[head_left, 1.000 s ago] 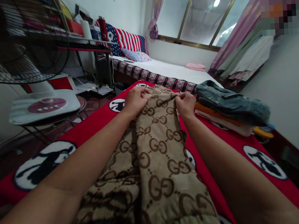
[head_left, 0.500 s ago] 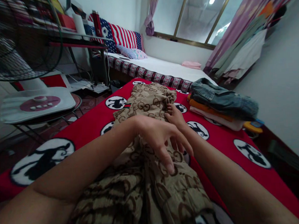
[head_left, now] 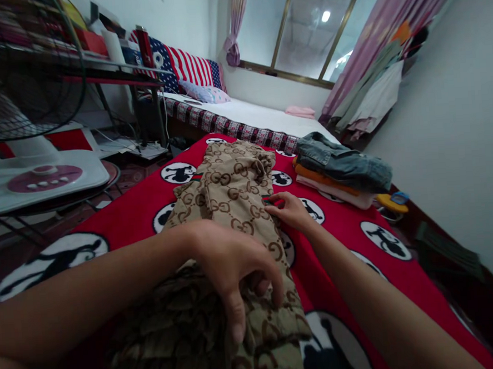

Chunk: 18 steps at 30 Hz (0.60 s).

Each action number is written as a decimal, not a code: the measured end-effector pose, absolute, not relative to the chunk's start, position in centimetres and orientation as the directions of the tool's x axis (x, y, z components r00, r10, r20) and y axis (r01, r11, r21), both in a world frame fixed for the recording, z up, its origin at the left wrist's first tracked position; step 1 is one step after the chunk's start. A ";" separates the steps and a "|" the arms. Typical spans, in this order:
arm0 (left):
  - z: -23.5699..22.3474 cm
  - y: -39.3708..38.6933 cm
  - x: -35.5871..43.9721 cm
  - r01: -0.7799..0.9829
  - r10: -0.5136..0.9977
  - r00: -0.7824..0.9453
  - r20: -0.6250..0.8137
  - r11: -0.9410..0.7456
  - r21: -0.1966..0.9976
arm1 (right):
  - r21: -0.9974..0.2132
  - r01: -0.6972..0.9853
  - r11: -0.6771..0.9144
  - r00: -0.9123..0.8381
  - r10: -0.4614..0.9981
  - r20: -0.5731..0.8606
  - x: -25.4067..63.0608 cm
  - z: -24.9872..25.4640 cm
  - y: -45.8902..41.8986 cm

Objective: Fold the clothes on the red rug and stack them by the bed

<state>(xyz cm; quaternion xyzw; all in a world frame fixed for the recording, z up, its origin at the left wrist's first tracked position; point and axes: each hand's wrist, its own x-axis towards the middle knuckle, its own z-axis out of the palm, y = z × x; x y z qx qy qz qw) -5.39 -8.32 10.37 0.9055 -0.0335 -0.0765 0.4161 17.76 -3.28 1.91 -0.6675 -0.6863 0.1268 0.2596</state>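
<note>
While our left hand [head_left: 238, 263] arches over the lower part of the tan patterned garment [head_left: 248, 206], its thumb and curled fingers stand well parted, with nothing seen between them; we cannot tell whether the tips touch the fabric. Our right hand [head_left: 292, 210] is at the garment's right edge, thumb and forefinger near each other beside a small green-and-red strip [head_left: 267, 199], but we cannot tell whether they have the cloth pinched. The garment lies lengthwise before us on a red blanket [head_left: 123, 214] with white circles and black figures, its near end bunched and partly shadowed by our left arm. To the right of its far half we see a folded stack: denim [head_left: 341, 159] on top, orange cloth [head_left: 327, 180] under it, pale cloth [head_left: 334, 193] at the bottom. Beyond the blanket stands a bed [head_left: 263, 114] with a white top.
</note>
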 end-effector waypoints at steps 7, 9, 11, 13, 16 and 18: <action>11.1 -8.6 -9.1 0.003 -0.088 0.994 -0.062 -0.553 0.833 | -0.296 0.954 -0.040 0.108 0.970 0.217 16.1 2.0 -1.8; 12.0 -8.1 -10.0 0.019 -0.110 0.991 -0.081 -0.483 0.876 | -0.192 0.981 0.002 0.047 0.966 0.255 15.1 2.4 -1.2; 12.7 -7.8 -10.7 0.038 -0.126 0.986 -0.107 -0.461 0.886 | -0.130 0.990 0.054 -0.024 0.974 0.223 14.4 2.7 -0.4; 12.9 -7.9 -10.8 0.035 -0.138 0.985 -0.107 -0.447 0.894 | -0.108 0.992 0.059 -0.043 0.989 0.144 14.0 3.0 0.5; 12.6 -8.1 -10.5 0.010 -0.145 0.986 -0.076 -0.408 0.913 | -0.079 0.997 0.022 -0.013 0.992 0.124 13.8 3.7 1.4; 12.4 -8.1 -10.3 0.006 -0.141 0.988 -0.066 -0.394 0.919 | -0.074 0.997 -0.004 0.021 0.972 0.232 14.0 4.4 1.9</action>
